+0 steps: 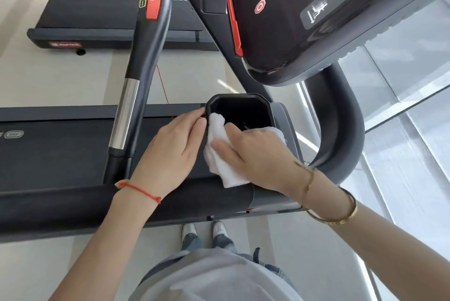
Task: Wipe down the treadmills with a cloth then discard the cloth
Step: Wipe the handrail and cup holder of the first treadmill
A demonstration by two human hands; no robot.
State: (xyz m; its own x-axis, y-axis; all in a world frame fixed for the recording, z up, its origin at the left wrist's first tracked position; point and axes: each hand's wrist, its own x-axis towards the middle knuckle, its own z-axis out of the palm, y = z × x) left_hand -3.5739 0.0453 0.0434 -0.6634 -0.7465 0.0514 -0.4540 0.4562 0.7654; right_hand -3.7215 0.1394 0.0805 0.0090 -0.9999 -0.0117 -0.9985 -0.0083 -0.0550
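Observation:
A white cloth (220,162) lies folded over the near rim of a black cup holder (239,109) on the treadmill (60,154) in front of me. My right hand (255,154) presses the cloth down, with its fingers reaching into the holder. My left hand (175,149) rests on the holder's left edge, fingertips touching the rim beside the cloth. The treadmill's dark console (328,8), with green and red buttons, hangs above the holder.
A grey handrail (143,62) with a red pad and a chrome section runs down the left. A second treadmill (109,20) stands beyond on the pale floor. A glass wall (401,106) lies to the right. My shoes (204,230) show below.

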